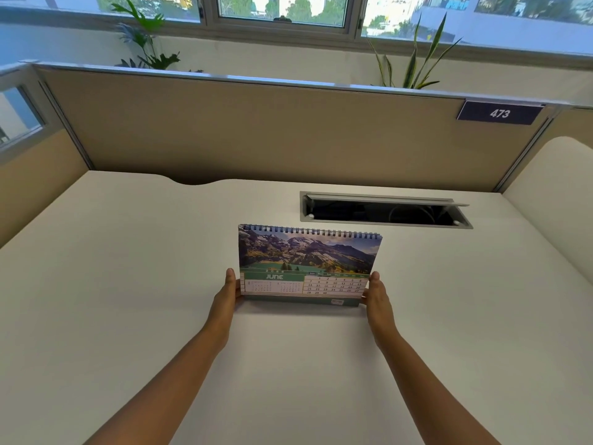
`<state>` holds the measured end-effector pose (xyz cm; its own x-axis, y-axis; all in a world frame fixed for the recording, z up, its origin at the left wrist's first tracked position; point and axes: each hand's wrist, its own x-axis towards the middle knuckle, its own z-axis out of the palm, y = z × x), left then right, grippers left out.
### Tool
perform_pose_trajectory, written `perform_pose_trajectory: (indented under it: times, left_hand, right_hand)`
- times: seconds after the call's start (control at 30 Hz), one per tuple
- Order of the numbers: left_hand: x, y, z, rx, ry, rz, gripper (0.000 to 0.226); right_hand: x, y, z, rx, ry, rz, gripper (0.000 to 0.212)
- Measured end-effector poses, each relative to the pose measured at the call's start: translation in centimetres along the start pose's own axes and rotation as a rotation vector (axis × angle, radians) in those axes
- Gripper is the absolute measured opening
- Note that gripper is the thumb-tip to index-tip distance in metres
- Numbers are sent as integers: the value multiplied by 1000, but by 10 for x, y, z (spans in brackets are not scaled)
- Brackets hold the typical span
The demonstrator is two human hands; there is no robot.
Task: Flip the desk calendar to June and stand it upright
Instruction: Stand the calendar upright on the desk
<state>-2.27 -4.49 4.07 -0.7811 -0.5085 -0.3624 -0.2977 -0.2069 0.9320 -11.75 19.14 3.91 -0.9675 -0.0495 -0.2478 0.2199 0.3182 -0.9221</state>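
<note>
The desk calendar (308, 263) stands upright in the middle of the white desk (128, 284), its spiral binding on top. The page facing me reads JUNE under a photo of mountains and a lake. My left hand (227, 295) grips the calendar's lower left edge, thumb in front and fingers behind. At the lower right edge my right hand (377, 295) holds it the same way. The base rests on or just above the desk; I cannot tell which.
An open cable hatch (385, 210) is set into the desk just behind and right of the calendar. A beige partition (272, 133) with a sign reading 473 (499, 113) closes off the back. Plants and windows lie beyond it.
</note>
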Motion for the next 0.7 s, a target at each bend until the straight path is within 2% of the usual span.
perform_pose_trajectory:
  times: [0.53, 0.63, 0.7]
  left_hand:
    - [-2, -21, -4, 135, 18, 63, 50]
    - [-8, -26, -5, 284, 24, 136, 38]
    - [-13, -37, -6, 444, 34, 188, 39]
  right_hand:
    - [-12, 13, -8, 76, 47, -12, 48]
    - [-15, 18, -15, 73, 60, -37, 46]
    - [-18, 22, -20, 79, 79, -40, 46]
